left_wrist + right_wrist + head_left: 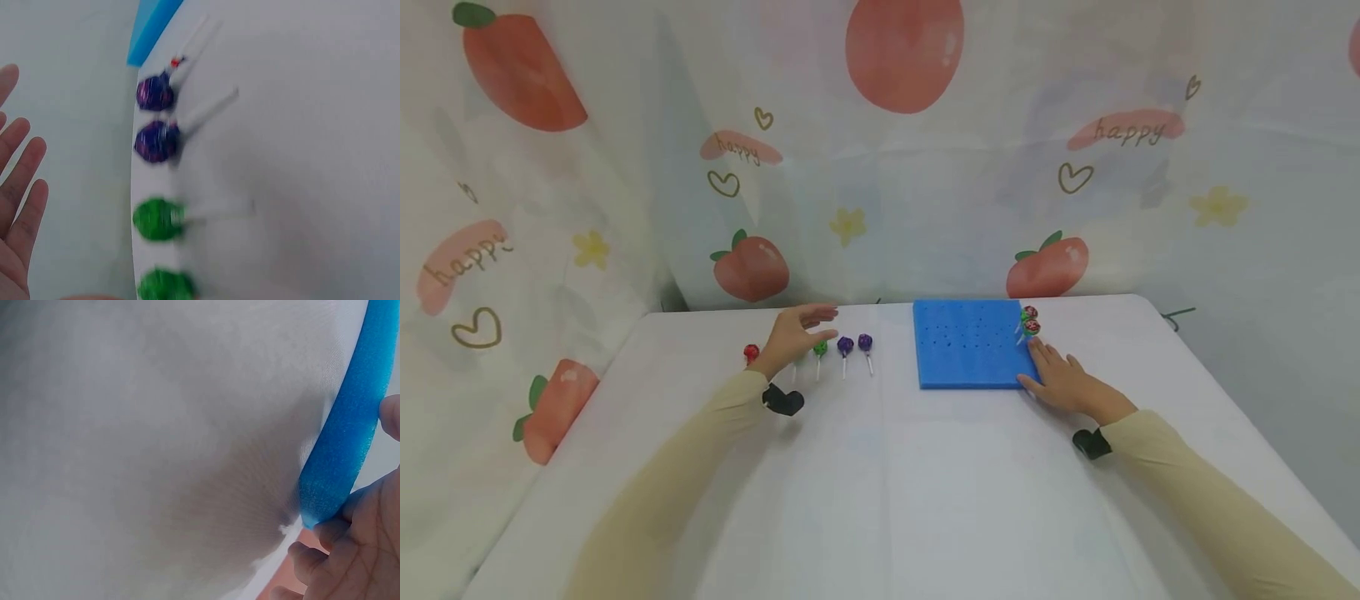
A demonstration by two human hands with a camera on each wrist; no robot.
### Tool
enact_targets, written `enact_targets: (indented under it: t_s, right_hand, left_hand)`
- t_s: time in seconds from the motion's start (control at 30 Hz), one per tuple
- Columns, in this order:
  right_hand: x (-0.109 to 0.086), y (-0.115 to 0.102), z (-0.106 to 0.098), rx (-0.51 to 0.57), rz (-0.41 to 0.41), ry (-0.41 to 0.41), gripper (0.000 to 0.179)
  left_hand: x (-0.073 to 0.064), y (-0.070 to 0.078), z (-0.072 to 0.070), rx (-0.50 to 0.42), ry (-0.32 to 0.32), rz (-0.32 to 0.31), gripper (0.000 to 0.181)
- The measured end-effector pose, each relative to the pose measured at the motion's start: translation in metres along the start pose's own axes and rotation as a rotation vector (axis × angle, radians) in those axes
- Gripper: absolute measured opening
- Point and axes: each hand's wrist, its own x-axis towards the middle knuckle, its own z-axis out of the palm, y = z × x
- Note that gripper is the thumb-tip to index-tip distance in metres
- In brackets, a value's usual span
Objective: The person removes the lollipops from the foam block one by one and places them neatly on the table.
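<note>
My left hand [797,335] is held over the row of lollipops with its fingers apart and nothing between them. Beside it are a green lollipop [821,348] and two purple ones, the nearer being a purple lollipop [846,344]. In the left wrist view a second green lollipop [165,285] shows low in the picture, and the left fingers [28,165] are spread. My right hand [1063,382] rests at the right edge of a blue foam board [973,367] with rows of holes. Its thumb touches the board's edge in the right wrist view.
A red lollipop [751,352] lies left of my left wrist. Two red-and-green lollipops, one of them the front lollipop [1032,327], stand at the board's right edge. A printed cloth [925,200] hangs behind the white table [925,483].
</note>
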Motion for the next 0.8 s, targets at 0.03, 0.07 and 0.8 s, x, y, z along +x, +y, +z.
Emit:
enact_targets:
  t_s: [0.03,0.07,0.8]
  right_hand:
    - [0.0,0.0,0.0,-0.002,0.0,0.001,0.079]
    - [0.0,0.0,0.0,-0.002,0.004,-0.001,0.078]
    - [-0.001,0.002,0.002,0.004,0.013,0.003,0.078]
  left_hand:
    - [0.004,0.003,0.007,-0.015,-0.01,0.011,0.044]
    - [0.008,0.005,0.013,-0.022,-0.02,0.023,0.044]
    - [0.071,0.068,0.158,-0.121,-0.21,0.128,0.045]
